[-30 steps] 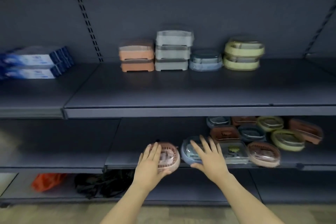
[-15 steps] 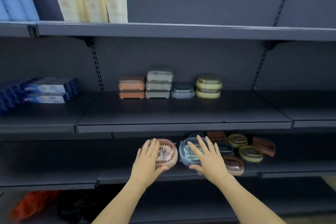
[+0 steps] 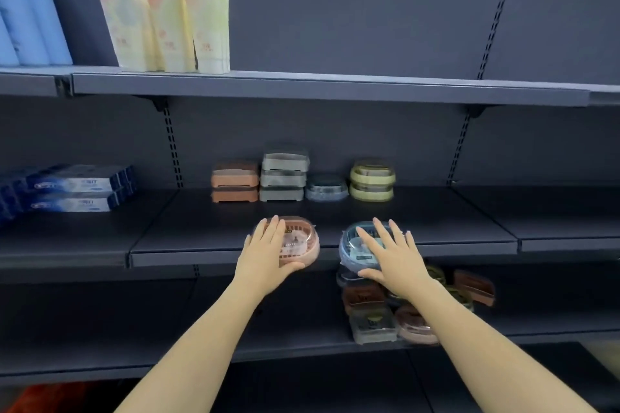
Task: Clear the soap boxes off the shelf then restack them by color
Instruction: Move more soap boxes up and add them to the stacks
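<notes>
Dark shelf [image 3: 322, 231] ahead: my left hand [image 3: 268, 255] grips the pink soap box [image 3: 298, 241], my right hand [image 3: 392, 255] grips the blue soap box [image 3: 352, 245], restacking, blue pile [image 3: 326, 189] next.

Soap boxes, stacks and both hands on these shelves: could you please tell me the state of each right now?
Pink soap box: lidded, held by the left hand.
Blue soap box: lidded, held by the right hand.
Orange stack: two high, at the back of the middle shelf.
Grey stack: three high.
Blue box at the back: single.
Yellow stack: two high.
Loose boxes on the lower shelf: unsorted.
</notes>
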`<state>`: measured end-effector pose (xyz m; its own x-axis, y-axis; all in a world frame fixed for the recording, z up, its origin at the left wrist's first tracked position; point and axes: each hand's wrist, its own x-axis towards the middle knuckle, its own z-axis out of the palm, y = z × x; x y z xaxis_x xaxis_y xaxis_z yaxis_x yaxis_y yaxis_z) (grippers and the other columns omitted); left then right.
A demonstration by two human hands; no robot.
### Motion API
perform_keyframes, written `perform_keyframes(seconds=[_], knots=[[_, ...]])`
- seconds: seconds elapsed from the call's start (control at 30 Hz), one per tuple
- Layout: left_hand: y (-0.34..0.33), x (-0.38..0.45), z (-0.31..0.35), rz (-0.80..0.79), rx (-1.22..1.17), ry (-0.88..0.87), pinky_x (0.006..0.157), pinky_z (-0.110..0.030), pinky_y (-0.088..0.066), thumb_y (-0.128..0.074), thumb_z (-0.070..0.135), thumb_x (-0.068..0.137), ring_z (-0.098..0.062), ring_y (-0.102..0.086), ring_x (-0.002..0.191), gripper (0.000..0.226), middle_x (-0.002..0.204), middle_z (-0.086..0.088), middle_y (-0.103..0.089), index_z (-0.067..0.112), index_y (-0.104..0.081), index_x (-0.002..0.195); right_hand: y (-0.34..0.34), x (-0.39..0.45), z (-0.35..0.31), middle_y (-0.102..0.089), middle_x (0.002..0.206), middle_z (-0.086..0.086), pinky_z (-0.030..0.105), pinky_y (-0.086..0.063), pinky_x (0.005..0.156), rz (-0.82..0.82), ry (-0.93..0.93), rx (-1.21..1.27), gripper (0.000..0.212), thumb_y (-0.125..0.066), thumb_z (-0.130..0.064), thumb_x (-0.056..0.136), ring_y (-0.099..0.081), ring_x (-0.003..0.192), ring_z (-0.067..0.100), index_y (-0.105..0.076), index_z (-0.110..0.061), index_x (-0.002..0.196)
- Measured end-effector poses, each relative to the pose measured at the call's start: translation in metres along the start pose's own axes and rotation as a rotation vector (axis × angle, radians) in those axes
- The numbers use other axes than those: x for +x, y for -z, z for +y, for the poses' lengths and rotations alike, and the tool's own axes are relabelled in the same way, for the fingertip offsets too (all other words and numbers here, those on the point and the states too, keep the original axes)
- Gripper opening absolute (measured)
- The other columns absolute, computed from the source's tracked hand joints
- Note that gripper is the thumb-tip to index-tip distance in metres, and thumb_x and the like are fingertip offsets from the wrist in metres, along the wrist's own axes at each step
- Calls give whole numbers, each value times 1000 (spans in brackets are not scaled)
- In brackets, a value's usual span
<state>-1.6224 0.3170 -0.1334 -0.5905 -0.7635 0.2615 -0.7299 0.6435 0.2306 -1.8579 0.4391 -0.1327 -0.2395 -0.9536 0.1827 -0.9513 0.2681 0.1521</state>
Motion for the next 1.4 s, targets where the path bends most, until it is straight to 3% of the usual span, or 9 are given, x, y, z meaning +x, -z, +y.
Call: perform_keyframes(seconds=[0.47, 0.67, 0.8, 0.93, 1.23, 1.4], knots=[[-23, 69, -25, -106, 9, 72, 117, -41, -17, -58, 62, 80, -17, -2, 145, 96, 158, 3, -9, 16, -12, 151, -20, 88, 8, 6, 159, 3, 52, -8, 115, -101, 21, 132, 87, -45, -64, 87, 5, 145, 31, 8, -36, 149], [-30, 103, -41, -138, 11, 70, 116, -42, -20, -58, 66, 77, -18, -6, 145, 96, 157, 3, -12, 19, -15, 149, -31, 133, 9, -5, 159, 0, 49, -10, 116, -93, 24, 267, 83, -55, -61, 82, -3, 145, 29, -13, -34, 148], [-36, 119, -45, -145, 51, 64, 116, -48, -12, -51, 73, 74, -18, -5, 145, 97, 158, 4, -10, 23, -15, 150, -39, 156, 7, -7, 158, -2, 48, -7, 117, -96, 32, 309, 79, -55, -60, 83, -2, 145, 27, -16, -37, 147], [-41, 135, -48, -127, 30, 81, 116, -47, -11, -22, 89, 53, -17, -6, 145, 116, 157, 5, -13, 24, -16, 149, -46, 172, 6, -1, 159, -3, 49, -5, 117, -100, 56, 314, 80, -54, -61, 83, 1, 145, 28, -13, -38, 148], [-50, 148, -46, -23, -30, 126, 115, -40, -8, -24, 90, 58, -10, -13, 141, 101, 151, 13, -23, 34, -25, 142, -53, 188, 8, 3, 158, -5, 49, -1, 117, -86, 103, 341, 80, -55, -61, 82, 4, 145, 28, -15, -39, 147], [-51, 150, -44, -15, 38, 153, 116, -43, -6, -18, 89, 56, -11, -14, 143, 105, 153, 10, -24, 32, -29, 143, -54, 188, 9, 8, 158, -6, 50, 4, 116, -73, 123, 349, 80, -50, -65, 83, 12, 144, 27, -13, -37, 148]])
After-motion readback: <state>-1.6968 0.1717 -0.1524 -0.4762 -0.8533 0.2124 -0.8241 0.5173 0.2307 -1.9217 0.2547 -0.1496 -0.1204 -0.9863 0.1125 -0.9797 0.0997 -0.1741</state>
